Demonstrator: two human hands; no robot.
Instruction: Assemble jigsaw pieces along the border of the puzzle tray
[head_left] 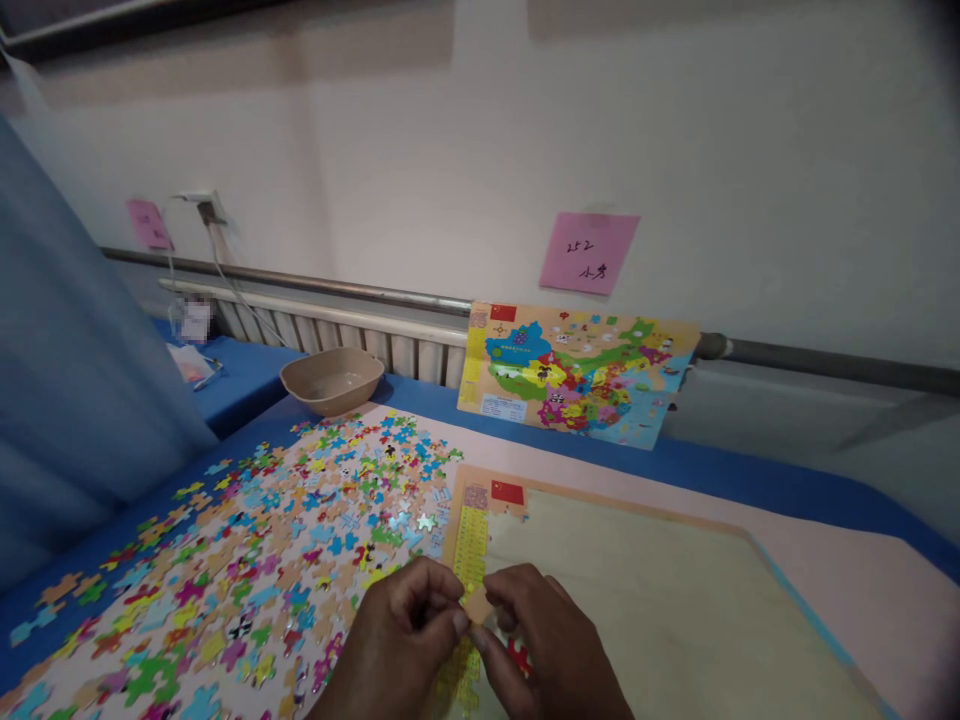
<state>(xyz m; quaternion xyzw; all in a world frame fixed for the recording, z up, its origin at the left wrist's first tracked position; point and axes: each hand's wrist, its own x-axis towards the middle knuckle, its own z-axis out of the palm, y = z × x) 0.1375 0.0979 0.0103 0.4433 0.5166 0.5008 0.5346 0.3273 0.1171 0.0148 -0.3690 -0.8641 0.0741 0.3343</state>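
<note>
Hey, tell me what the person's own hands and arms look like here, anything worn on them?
Both are bare: the left hand and right hand show no gloves, rings or markings. No watch, bracelet or sleeve is visible on the short stretch of wrist that shows before the bottom edge of the head view cuts them off. Fingernails look short and unpainted.

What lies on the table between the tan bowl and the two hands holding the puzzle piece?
In the head view, loose puzzle pieces lie scattered between the bowl and the left hand and right hand, which pinch a tan piece.

beige bowl (pixel 332 380), pink note (pixel 589 252), map picture (pixel 577 373)
</note>
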